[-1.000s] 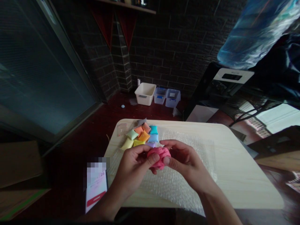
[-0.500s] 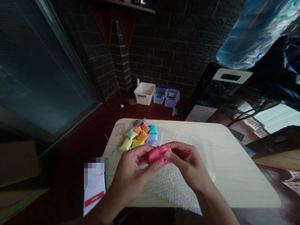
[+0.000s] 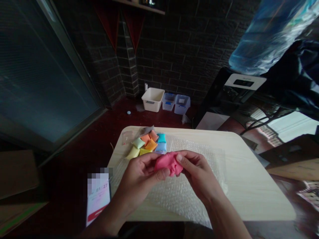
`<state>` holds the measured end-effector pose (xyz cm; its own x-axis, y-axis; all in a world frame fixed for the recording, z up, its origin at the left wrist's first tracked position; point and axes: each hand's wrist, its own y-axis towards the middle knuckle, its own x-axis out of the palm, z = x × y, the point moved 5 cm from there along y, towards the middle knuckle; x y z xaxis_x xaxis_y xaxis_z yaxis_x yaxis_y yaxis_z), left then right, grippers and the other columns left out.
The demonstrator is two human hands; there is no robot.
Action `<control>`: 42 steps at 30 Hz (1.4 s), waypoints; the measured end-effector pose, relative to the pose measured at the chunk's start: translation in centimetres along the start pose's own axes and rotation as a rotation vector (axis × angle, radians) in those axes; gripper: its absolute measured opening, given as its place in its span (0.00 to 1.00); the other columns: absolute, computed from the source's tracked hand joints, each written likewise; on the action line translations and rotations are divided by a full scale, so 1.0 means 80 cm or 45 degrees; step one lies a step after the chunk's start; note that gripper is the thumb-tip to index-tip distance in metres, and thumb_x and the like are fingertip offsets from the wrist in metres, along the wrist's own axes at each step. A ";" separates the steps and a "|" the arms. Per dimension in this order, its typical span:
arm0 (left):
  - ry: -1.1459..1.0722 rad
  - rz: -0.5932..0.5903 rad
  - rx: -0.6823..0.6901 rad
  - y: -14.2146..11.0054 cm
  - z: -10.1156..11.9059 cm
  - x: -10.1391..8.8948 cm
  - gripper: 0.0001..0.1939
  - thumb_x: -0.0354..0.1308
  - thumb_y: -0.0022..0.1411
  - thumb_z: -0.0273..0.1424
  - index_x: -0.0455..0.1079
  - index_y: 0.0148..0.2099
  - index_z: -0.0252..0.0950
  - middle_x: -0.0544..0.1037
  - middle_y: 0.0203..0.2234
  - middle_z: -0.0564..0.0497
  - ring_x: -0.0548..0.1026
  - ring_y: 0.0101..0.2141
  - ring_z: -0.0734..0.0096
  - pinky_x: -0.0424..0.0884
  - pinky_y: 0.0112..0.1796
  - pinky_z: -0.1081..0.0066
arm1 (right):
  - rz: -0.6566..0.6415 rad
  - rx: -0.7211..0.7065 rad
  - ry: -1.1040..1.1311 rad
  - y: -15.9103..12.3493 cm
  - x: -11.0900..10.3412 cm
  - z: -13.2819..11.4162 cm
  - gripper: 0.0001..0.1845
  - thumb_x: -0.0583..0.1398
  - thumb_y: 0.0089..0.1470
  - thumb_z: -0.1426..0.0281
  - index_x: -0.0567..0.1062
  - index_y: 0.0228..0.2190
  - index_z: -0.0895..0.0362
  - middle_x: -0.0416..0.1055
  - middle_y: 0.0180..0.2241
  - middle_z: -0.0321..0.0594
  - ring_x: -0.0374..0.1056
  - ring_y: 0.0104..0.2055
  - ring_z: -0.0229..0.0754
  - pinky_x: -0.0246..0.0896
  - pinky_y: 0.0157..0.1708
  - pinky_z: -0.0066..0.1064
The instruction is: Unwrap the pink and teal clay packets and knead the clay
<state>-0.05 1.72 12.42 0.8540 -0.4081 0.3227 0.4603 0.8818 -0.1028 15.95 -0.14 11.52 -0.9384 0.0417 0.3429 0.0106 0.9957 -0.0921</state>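
Between my two hands is a lump of pink modelling clay [image 3: 167, 163], creased on its right side and smoother on its left. My left hand [image 3: 143, 172] grips its left side, with the thumb along the lower front. On the right, my right hand [image 3: 195, 171] pinches the clay, thumb pressed on its upper face; some fingers are hidden behind it. Just beyond the hands lie several small coloured packets, among them an orange packet [image 3: 151, 144], a teal packet [image 3: 161, 138] and a pale green packet [image 3: 138, 143].
Under my hands, bubble wrap [image 3: 184, 199] covers part of the light wooden table [image 3: 259, 186]. A lit phone [image 3: 98, 199] stands at the table's left edge. On the floor beyond are a white basket [image 3: 153, 101] and clear bins [image 3: 181, 104]. A water dispenser [image 3: 245, 82] stands back right.
The pink clay has gone from a rounded, crumpled lump to a wider, flatter one. Both thumbs have shifted over it, the right one upward. The view has drifted slightly.
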 end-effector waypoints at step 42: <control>0.878 0.144 0.698 -0.020 0.026 0.005 0.15 0.71 0.59 0.27 0.84 0.48 0.45 0.86 0.37 0.48 0.84 0.37 0.60 0.81 0.41 0.66 | -0.144 -0.179 -0.087 -0.024 0.049 0.023 0.33 0.73 0.54 0.63 0.71 0.58 0.47 0.72 0.57 0.43 0.70 0.58 0.50 0.67 0.57 0.41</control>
<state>-0.93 0.63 14.66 0.9247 -0.2074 -0.3193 0.3347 0.8424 0.4223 11.60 -2.06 11.35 -0.9576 -0.0720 0.2788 -0.0526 0.9957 0.0765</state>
